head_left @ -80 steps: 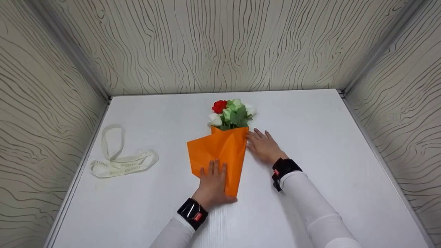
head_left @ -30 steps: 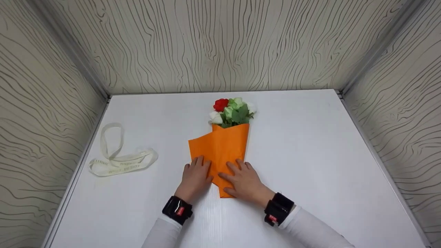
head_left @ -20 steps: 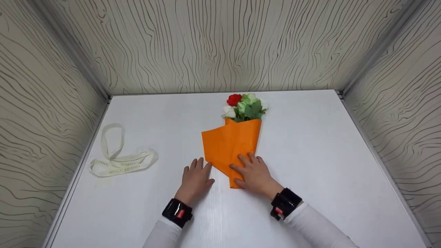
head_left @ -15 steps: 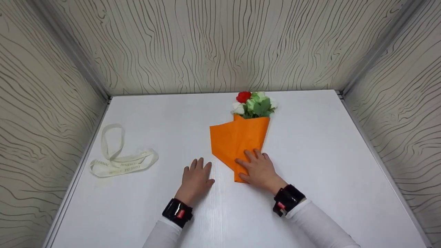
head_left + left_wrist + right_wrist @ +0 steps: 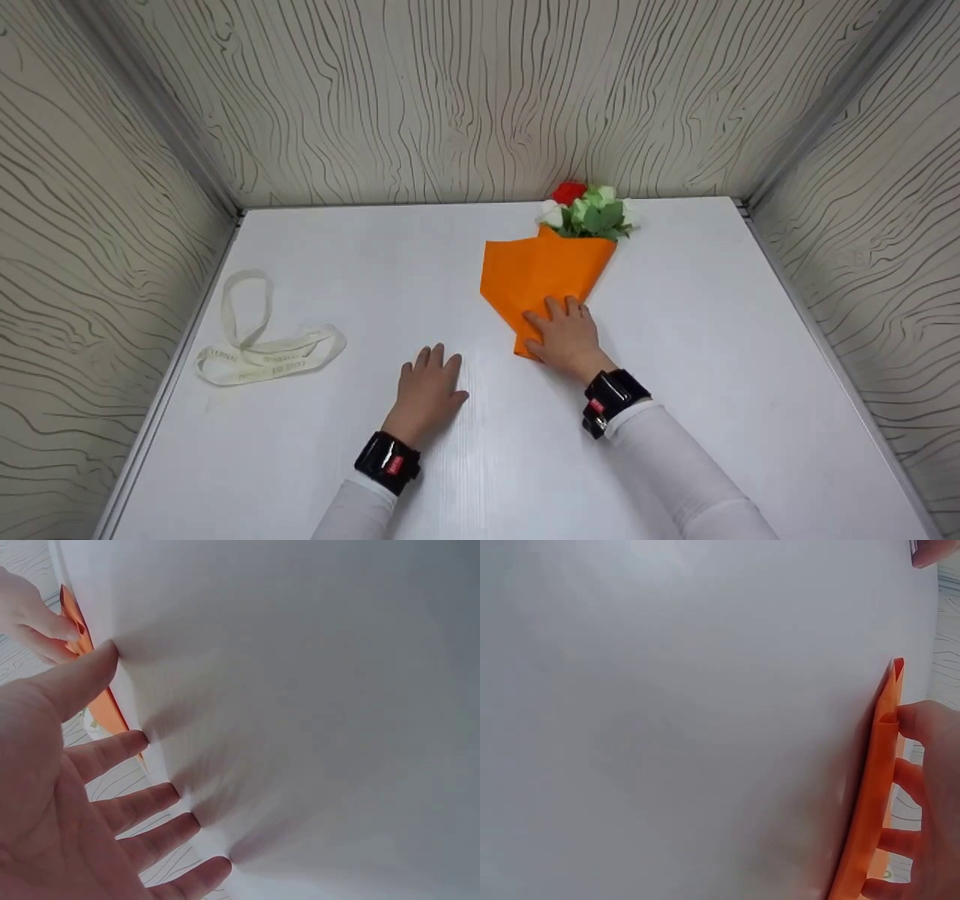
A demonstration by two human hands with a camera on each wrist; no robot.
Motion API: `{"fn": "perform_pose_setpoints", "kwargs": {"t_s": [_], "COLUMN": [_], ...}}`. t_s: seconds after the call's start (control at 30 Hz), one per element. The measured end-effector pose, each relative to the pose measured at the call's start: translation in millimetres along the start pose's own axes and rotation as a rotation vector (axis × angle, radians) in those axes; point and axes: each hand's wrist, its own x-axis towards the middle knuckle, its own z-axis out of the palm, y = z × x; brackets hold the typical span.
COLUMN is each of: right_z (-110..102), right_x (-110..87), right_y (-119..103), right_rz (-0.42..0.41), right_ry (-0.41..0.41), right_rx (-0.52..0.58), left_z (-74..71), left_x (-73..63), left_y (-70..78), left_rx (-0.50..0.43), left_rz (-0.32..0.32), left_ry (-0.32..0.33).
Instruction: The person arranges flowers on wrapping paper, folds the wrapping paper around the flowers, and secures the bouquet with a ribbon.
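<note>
A bouquet lies on the white table, its lower part in an orange paper wrap (image 5: 551,270). Red, white and green flowers (image 5: 589,208) with leaves stick out of the wrap's far end. My right hand (image 5: 568,341) presses with spread fingers on the wrap's narrow lower end; the right wrist view shows the thumb and fingertips touching the orange paper (image 5: 871,799). My left hand (image 5: 425,394) holds nothing. Its spread fingertips (image 5: 161,799) rest on the table, left of the bouquet and nearer to me.
A pale ribbon (image 5: 274,358) with printed lettering lies looped on the table (image 5: 360,262) at the left. Panels with a wood-grain pattern (image 5: 480,97) stand behind the table and on both sides. The flowers reach the table's back edge.
My right hand has slid the bouquet right and away from me, and it now tilts to the right. The left hand came off the wrap and has since stayed in place on the table.
</note>
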Motion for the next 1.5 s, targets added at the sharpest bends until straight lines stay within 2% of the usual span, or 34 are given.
{"fn": "perform_pose_setpoints", "kwargs": {"t_s": [0.27, 0.53, 0.67, 0.77, 0.83, 0.9, 1.03, 1.13, 1.2, 1.27, 1.33, 1.5], "right_z": [4.6, 2.6, -1.6, -4.5, -6.5, -8.9, -13.1, -14.6, -15.3, -15.7, -16.6, -19.0], "right_x": [11.0, 7.1, 2.6, -1.8, -5.7, -10.4, -21.1, -29.4, -34.1, -38.1, -41.1, -47.1], "right_y": [0.3, 2.5, 3.7, 4.9, 5.7, 6.0, 5.2, 1.8, -2.8, -9.8, -18.9, -44.6], "right_rz": [0.009, 0.001, -0.003, -0.011, -0.023, -0.03, -0.047, -0.077, -0.101, -0.129, -0.156, -0.247], "right_ry": [0.036, 0.104, 0.122, 0.135, 0.151, 0.167, 0.207, 0.227, 0.228, 0.222, 0.216, 0.201], "right_rx": [0.024, 0.082, 0.097, 0.092, 0.105, 0.125, 0.184, 0.211, 0.222, 0.232, 0.238, 0.257], "left_z": [-0.7, -1.3, -2.5, -7.7, -15.3, -24.9, -44.6, -54.2, -57.1, -57.6, -54.4, -39.6], "left_x": [0.9, 1.7, 1.9, 1.5, 0.4, -1.6, -9.7, -17.1, -20.3, -21.3, -20.0, -11.5], "left_y": [0.8, -1.8, -6.7, -15.8, -28.7, -48.7, -99.6, -131.5, -143.9, -148.1, -144.7, -113.4], "left_rx": [0.013, 0.004, -0.018, -0.029, -0.034, -0.039, -0.051, -0.073, -0.102, -0.132, -0.151, -0.144], "left_rz": [0.008, 0.008, 0.009, -0.008, -0.044, -0.102, -0.308, -0.474, -0.543, -0.573, -0.574, -0.518], "left_ry": [0.01, -0.025, -0.019, -0.002, 0.012, 0.043, 0.087, 0.061, 0.024, -0.01, -0.03, -0.013]}}
